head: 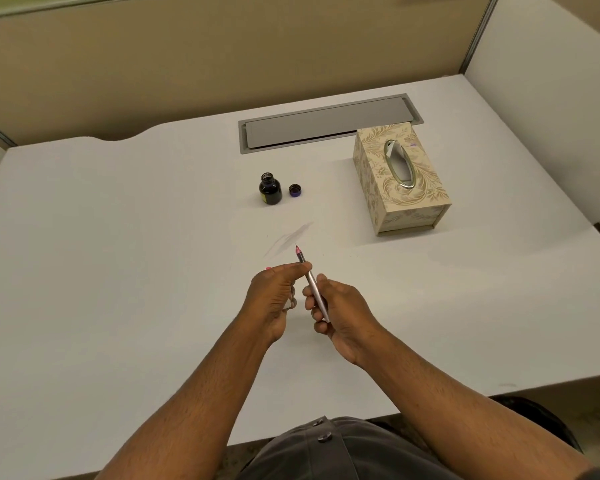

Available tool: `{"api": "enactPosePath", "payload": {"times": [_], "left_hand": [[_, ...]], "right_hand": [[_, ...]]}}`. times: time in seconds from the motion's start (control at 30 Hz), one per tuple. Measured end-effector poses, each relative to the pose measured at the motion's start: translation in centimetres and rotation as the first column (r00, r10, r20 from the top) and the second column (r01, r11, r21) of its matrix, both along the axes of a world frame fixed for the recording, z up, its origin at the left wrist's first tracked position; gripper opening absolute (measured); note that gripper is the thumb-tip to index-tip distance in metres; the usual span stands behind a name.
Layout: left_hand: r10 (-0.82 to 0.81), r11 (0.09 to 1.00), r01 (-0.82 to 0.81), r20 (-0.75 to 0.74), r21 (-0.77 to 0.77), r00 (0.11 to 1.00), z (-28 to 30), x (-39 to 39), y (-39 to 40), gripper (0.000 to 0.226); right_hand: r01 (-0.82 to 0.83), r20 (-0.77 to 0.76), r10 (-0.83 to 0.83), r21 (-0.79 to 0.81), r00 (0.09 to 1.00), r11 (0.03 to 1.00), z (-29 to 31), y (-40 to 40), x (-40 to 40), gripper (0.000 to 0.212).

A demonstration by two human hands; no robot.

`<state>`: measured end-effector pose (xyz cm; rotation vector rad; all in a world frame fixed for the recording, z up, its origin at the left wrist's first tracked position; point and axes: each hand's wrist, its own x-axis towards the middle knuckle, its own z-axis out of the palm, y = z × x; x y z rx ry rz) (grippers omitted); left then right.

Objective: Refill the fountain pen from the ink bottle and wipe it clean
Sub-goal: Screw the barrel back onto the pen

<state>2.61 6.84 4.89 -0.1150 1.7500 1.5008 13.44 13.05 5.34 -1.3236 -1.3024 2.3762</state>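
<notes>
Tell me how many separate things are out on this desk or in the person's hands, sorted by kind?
Fountain pen, held by the left hand and the right hand: 1
Ink bottle, open: 1
Bottle cap, lying beside the bottle: 1
Tissue box: 1
Total: 4

Fountain pen (311, 285) between both hands (309, 303)

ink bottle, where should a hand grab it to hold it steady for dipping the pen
Grip the ink bottle low around its round dark body, coming from its left side with the left hand. It stands upright with the mouth open and its cap off to the right, so the neck likely needs to stay clear for the pen.
</notes>
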Motion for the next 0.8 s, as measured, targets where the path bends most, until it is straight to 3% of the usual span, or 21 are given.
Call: {"api": "enactPosePath", "payload": {"times": [0.23, 0.47, 0.7, 0.8], "left_hand": [[-0.024, 1.000, 0.024, 0.013, -0.004, 1.000, 0.06, 0.09, 0.25, 0.009], [-0.031, 0.999, 0.029, 0.089, 0.027, 0.996, 0.06, 0.24, 0.75, 0.011], [-0.004, 1.000, 0.006, 0.091, -0.016, 0.996, -0.35, -0.02, 0.72, 0.014], [-0.018, 1.000, 0.020, 0.079, -0.023, 0.997, -0.28, -0.14, 0.81, 0.013]], "right_hand": [[-0.011, 0.008, 0.010, 0.169, 1.000, 0.985, 0.16, -0.11, -0.10, 0.027], [-0.036, 0.008, 0.036, 0.065, 0.999, 0.997, 0.23, 0.35, -0.16, 0.043], [-0.014, 0.012, 0.012, 0.130, 1.000, 0.991, -0.09, 0.46, -0.29, 0.023], [0.002, 0.006, -0.003, 0.123, 1.000, 0.992, -0.15, 0.38, -0.33, 0.025]]}}
